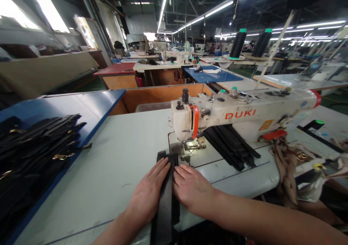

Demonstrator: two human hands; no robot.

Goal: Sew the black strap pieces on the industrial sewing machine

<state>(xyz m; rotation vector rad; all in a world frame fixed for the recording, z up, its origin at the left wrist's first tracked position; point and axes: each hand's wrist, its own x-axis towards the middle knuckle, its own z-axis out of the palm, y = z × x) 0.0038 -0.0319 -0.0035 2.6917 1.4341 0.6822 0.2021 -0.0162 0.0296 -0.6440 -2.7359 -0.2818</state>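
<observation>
A long black strip (164, 205), which looks like leather or stiff fabric, runs from the table's front edge towards the sewing machine (212, 114). My left hand (148, 189) lies along its left side, fingers together over the top and thumb hidden. On the right edge, my right hand (191, 189) has its fingers curled against the strip. The strip's far end lies just short of the presser foot (193, 144), slightly to the left. Under the machine's arm rests a fanned bundle of black strips (231, 145).
Black pieces with gold-coloured metal fittings (49, 147) are piled on a blue table (89, 103) at left. Brown straps (285, 165) and scraps clutter the right. Black thread cones (237, 45) stand behind the machine. More sewing stations fill the background.
</observation>
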